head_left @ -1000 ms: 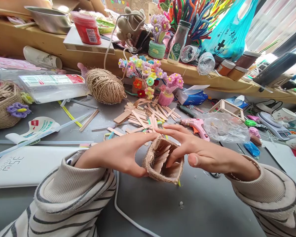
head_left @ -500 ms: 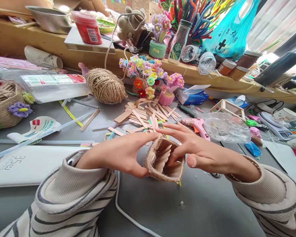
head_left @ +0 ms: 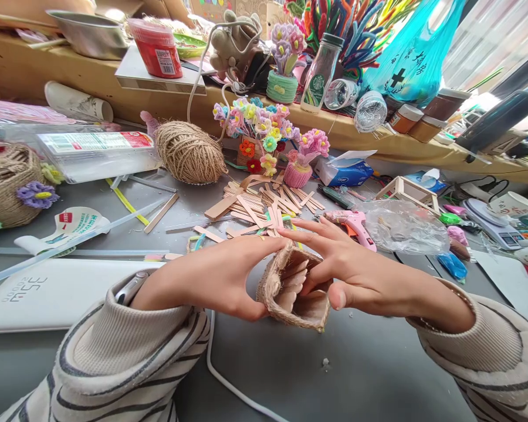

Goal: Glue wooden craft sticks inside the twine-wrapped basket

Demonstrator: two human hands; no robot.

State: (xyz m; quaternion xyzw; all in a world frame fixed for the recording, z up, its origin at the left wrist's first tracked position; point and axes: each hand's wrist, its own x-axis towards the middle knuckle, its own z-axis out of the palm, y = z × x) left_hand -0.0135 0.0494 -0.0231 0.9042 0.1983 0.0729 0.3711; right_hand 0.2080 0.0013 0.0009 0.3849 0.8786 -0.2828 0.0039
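A small square basket (head_left: 278,290) wrapped in jute twine, its inner walls made of wooden sticks, lies tilted on the grey table (head_left: 356,375) with its opening toward me. My left hand (head_left: 211,275) grips its left side, thumb under and fingers over the rim. My right hand (head_left: 356,269) holds the right side, with one finger pressed inside against the sticks and the other fingers spread out above.
A pile of wooden craft sticks (head_left: 264,205) lies just behind the basket. A jute twine ball (head_left: 189,152), pipe-cleaner flower pots (head_left: 264,132), a pink glue gun (head_left: 352,225), a plastic bag (head_left: 400,225) and a white box (head_left: 39,296) surround the hands. A white cable (head_left: 229,381) runs underneath.
The basket has tipped slightly further over toward the table and my right thumb has moved closer to its edge. Both hands stay on it.
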